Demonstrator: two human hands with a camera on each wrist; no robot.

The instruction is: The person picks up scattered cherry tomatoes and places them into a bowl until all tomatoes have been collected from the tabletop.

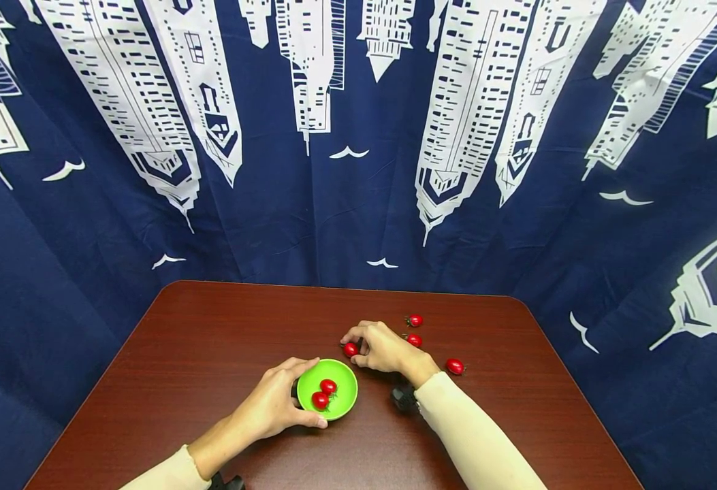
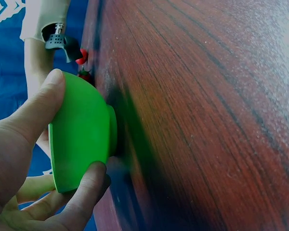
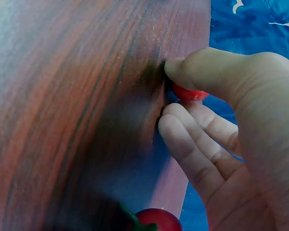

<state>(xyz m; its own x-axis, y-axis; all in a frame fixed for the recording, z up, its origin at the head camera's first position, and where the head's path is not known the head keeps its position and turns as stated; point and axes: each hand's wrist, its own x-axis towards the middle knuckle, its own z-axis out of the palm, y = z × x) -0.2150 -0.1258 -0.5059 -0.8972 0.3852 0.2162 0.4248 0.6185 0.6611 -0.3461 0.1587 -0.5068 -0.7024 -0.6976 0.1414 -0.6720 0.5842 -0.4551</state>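
My left hand [image 1: 272,403] holds a bright green bowl [image 1: 345,389] from its left side, thumb at the near rim and fingers round the far side. Two red cherry tomatoes [image 1: 320,400] with green stems lie inside it. Just right of the bowl, at the table's middle, my right hand [image 1: 385,348] has thumb and fingers curled round another cherry tomato [image 1: 350,350]. The right wrist view shows that tomato [image 3: 190,93] partly hidden behind the thumb. In the left wrist view the bowl [image 2: 82,130] appears side-on, its foot close to the tabletop.
Behind and beside the right hand lie three more cherry tomatoes: one farthest back [image 1: 416,320], one by the knuckles [image 1: 415,339], one right of the wrist [image 1: 455,366]. The brown wooden table [image 1: 223,327] ends at a dark blue curtain [image 1: 309,224] printed with white buildings.
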